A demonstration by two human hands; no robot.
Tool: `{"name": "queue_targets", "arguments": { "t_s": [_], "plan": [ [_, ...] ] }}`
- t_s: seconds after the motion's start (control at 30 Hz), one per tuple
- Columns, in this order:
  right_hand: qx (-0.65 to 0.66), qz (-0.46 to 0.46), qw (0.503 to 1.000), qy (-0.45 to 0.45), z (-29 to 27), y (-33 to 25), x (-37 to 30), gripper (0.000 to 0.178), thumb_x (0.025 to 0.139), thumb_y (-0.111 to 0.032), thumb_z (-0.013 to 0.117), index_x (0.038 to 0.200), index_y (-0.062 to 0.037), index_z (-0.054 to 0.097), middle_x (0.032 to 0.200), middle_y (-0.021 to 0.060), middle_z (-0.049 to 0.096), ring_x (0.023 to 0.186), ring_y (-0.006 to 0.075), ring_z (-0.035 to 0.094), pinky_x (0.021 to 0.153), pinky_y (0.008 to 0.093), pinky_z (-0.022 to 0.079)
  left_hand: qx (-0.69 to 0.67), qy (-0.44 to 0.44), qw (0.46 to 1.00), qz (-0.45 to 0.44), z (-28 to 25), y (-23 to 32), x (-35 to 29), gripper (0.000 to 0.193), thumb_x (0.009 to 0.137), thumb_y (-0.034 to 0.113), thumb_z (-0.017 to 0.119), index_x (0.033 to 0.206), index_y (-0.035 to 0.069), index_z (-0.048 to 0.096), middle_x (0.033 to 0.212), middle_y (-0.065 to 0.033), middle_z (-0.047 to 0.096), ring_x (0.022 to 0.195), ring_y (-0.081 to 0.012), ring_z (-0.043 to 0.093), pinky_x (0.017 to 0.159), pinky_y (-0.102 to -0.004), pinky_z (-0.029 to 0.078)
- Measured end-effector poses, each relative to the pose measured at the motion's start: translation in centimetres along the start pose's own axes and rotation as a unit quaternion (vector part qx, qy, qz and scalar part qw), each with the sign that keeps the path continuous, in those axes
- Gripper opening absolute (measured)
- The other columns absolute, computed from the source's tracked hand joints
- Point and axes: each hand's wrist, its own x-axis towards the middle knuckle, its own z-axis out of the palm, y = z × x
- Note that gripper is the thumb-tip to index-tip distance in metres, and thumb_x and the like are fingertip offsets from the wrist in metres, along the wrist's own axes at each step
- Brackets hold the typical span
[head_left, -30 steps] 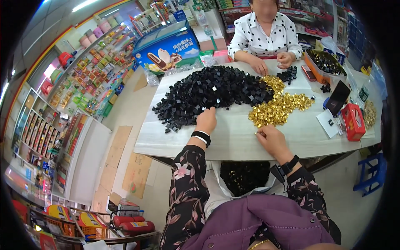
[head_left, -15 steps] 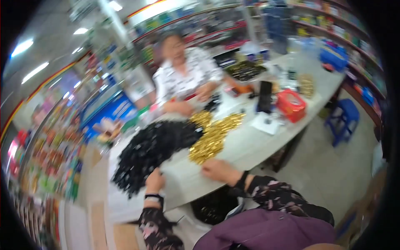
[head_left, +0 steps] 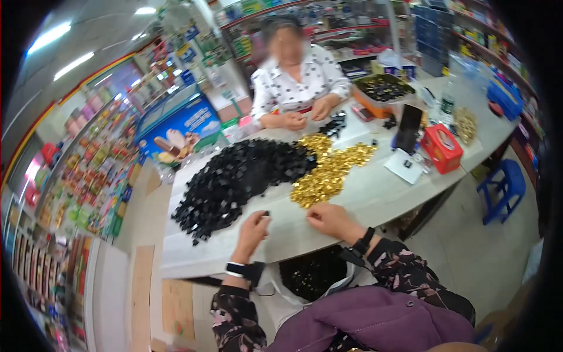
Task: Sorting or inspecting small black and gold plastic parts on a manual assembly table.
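My left hand point(head_left: 252, 233) is raised over the near edge of the white table point(head_left: 264, 246), its fingers closed on a small black piece point(head_left: 267, 213) that shows at the fingertips. Further away and to the left spreads a large heap of shiny black pieces point(head_left: 229, 182). Against its right side lies a heap of small gold pieces point(head_left: 328, 170). Just in front of the gold heap is my right hand point(head_left: 331, 220), fingers pinched together; whatever they hold is hidden or too small to name.
Across the table a person in a spotted white shirt point(head_left: 299, 85) has both hands by a small black pile point(head_left: 333, 124). An orange tub point(head_left: 381, 94), a propped phone point(head_left: 409, 129) and a red box point(head_left: 441, 148) stand to the right. Below the edge sits a white sack point(head_left: 349, 281) of dark pieces.
My left hand has left the black heap's near edge and moved right, toward my right hand. My right hand stays by the gold heap. The view has shifted.
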Motion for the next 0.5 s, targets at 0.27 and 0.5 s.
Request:
{"name": "queue_targets", "arguments": {
  "t_s": [0.27,0.5],
  "plan": [
    [0.221,0.083,0.970,-0.058,0.7,0.0,-0.5,0.014,0.083,-0.018,0.061,0.081,-0.0042,0.060,0.068,-0.0006,0.057,0.060,0.0077,0.053,0.055,0.0228,0.043,-0.216,-0.060,0.974,0.031,7.4,-0.5,-2.4,0.025,0.090,0.021,0.054,0.109,0.003,0.055,0.082,-0.0035,0.061,0.057,-0.0070,0.054,0.048,-0.0195,0.043],
    [0.280,0.128,0.948,-0.079,1.2,-0.2,-0.5,0.014,0.083,-0.017,0.062,0.082,-0.0033,0.060,0.070,-0.0024,0.056,0.061,0.0048,0.049,0.056,0.0212,0.041,-0.251,-0.060,0.964,0.063,7.7,-0.5,-2.9,0.023,0.092,0.021,0.051,0.107,0.003,0.053,0.083,-0.0031,0.061,0.055,-0.0052,0.050,0.048,-0.0186,0.041]
  ]
}}
